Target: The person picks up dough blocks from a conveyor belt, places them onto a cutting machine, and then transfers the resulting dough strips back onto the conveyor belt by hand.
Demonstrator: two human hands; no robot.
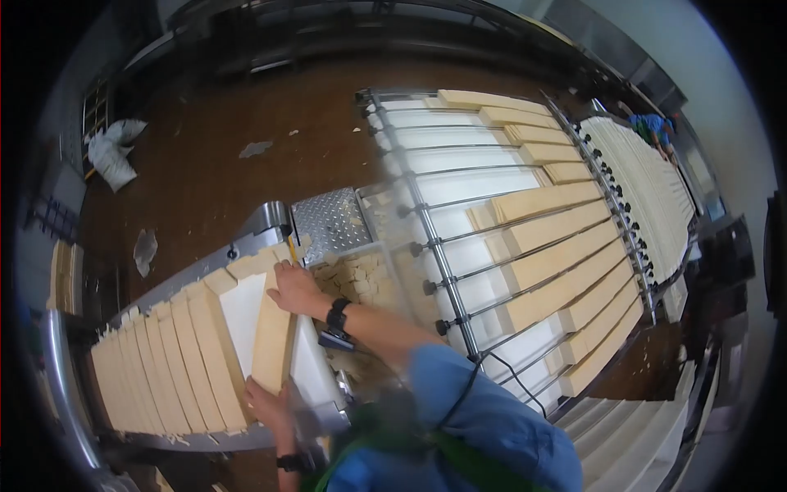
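Observation:
A long, pale tan stack of thin sheets (273,334) lies across the white belt (241,307), with both my hands on it. My right hand (293,287) grips its far end, fingers bent over the edge. Around the near end closes my left hand (266,402), its fingers partly hidden. To the left, several similar stacks (187,361) stand side by side in a row, their ends ragged. A yellow-handled tool (293,248) rests by the far edge of the belt, only partly visible.
Beside my right forearm sits a bin of broken scraps (361,279). On the right, a wide conveyor (443,176) carries more stacks between metal rods (484,148). Another person (656,129) works at the far right. White bags (115,154) lie on the brown floor (221,148).

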